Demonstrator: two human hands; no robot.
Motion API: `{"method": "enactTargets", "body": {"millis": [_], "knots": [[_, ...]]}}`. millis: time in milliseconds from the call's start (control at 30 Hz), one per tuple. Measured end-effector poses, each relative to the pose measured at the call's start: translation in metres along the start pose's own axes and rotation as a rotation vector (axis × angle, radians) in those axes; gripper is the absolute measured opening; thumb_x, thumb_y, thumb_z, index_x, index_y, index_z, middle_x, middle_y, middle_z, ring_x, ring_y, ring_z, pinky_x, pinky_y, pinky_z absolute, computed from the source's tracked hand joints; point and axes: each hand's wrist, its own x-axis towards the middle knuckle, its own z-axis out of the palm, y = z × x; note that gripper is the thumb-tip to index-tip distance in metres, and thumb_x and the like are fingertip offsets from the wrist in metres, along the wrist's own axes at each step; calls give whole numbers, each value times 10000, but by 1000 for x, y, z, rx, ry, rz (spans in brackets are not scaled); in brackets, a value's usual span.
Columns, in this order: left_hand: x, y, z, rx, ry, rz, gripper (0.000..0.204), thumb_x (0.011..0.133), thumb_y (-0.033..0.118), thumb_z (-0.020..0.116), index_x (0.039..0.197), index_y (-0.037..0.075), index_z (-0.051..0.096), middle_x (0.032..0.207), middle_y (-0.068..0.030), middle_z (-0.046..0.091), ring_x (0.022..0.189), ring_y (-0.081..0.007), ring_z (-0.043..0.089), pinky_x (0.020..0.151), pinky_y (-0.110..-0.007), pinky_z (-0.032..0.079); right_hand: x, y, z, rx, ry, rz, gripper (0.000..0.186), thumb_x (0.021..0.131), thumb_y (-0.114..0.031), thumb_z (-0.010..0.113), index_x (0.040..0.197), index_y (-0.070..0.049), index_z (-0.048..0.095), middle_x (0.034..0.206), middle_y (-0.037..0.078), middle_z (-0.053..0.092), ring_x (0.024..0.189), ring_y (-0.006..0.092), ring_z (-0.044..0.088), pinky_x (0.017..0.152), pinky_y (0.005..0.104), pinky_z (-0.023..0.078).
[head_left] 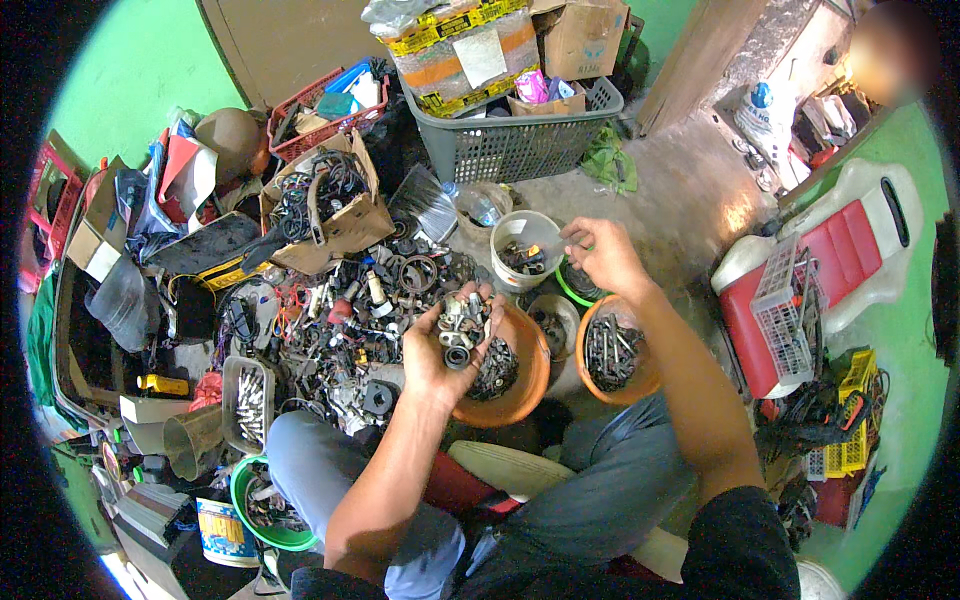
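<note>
Nearest the camera, the black sleeve point(740, 545) fills the lower right of the frame, with the grey-blue trousers point(610, 485) folded across the lower middle. The parts heap point(340, 310), dark and mixed, spreads left of centre. Smaller than that are two orange bowls: the left bowl point(537, 365) just right of centre, the right bowl point(622, 396) beside it, under the right forearm. Above them, in the upper middle, stands the white tub point(512, 280), with small pieces inside.

The left hand point(430, 360) is palm up at the centre, its grip cupped round a handful of metal parts point(464, 318), so they lie directly in that palm, next to the left bowl's rim. The right hand point(606, 260) is up and to the right, fingertips bent together beside the white tub's right rim; whether its grip pinches anything, I cannot tell. From it, the handful lies down and to the left, well apart, with the tub roughly between and above. The pile has no single long axis. Smallest of all, a dark round piece point(457, 357) sits at its lower edge, facing the camera.
</note>
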Motion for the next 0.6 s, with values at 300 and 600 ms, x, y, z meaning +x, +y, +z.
{"method": "enactTargets", "body": {"millis": [300,600], "knots": [[3,-1,6,-12,-28,9,485,1053,261,264,1393,-34,445,1395,-229,523,1316,-415,483,1108,-511,429,10,31,29,-26,-7,-12,219,766,6,681,983,-7,702,939,233,709,869,375,700,800,430,550],[-5,-4,6,-30,-48,2,472,1045,237,295,1389,-54,433,1400,-249,507,1330,-428,462,1130,-516,409,-2,48,26,-387,-319,-64,229,733,23,675,961,13,705,885,183,719,835,299,705,774,405,549]]}}
